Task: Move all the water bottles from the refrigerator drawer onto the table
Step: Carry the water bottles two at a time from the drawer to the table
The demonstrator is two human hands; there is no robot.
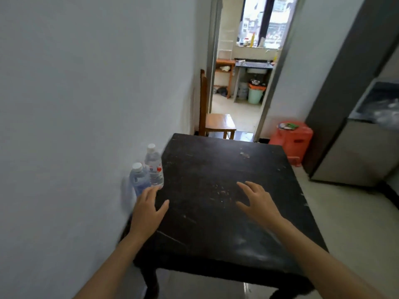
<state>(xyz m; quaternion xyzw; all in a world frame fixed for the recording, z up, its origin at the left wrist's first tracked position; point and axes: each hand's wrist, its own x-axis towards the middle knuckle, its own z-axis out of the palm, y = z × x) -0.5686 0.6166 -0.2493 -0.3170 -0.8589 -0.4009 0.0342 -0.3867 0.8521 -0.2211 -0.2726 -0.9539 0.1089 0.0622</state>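
1. Two water bottles stand upright at the left edge of the tabletop (216, 165), by the wall: a blue-tinted bottle (139, 180) and, just behind it, a red-labelled bottle (153, 167).
2. The left grip (146, 212) is released, its fingers spread just beside the blue-tinted bottle's base.
3. The right grip (259, 201) is released too, splayed over mid-tabletop.
4. The refrigerator drawer (377, 102) is far right, its contents blurred.

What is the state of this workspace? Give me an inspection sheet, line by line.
Surface: dark table, scuffed, against the white wall.
Job's things: blue-label bottle and red-label bottle, upright, side by side at the table's left edge.
Clutter: pale specks on the tabletop.
Hands: left hand open by the bottles, contact unclear; right hand open over the table.
Cables: nothing seen.
Surroundings: wooden chair, red stool, refrigerator at right.
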